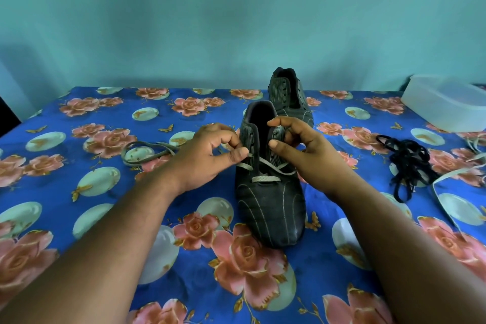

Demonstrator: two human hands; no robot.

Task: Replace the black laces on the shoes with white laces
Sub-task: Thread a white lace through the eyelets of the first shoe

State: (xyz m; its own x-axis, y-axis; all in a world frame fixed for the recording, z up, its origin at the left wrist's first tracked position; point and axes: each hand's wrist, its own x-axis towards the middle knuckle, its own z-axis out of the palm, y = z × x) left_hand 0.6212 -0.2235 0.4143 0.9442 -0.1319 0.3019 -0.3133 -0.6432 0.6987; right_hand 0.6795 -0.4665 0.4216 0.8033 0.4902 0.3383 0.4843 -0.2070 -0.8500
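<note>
— What are the shoes like?

— Dark, smooth uppers with thin pale stitch lines fanning over the toe and ribbed panels along the eyelets. The near shoe [271,202] stands mid-table, toe towards the near edge. The far shoe [289,95] stands just behind it near the far edge, with bare eyelets.

— And the laces?

— A flat, woven white lace [265,179] runs through the lowest eyelets of the near shoe, one bar and one cross. Its loose end loops over the cloth to the left. The black laces [410,163] lie in a tangled heap towards the right edge, with another pale lace [447,179] trailing beside them.

— The surface and room?

— The table [110,218] wears a blue cloth printed with pink roses, pale orbs and small butterflies. A frosted plastic tub [447,102] sits at the far right corner. Behind is a plain teal wall.

— The hands?

— The left hand [210,155] has its fingers curled, thumb and forefinger pinching the white lace beside the left eyelet row. The right hand [302,144] curls round the right eyelet flap, thumb inside and fingers outside, gripping the near shoe.
</note>
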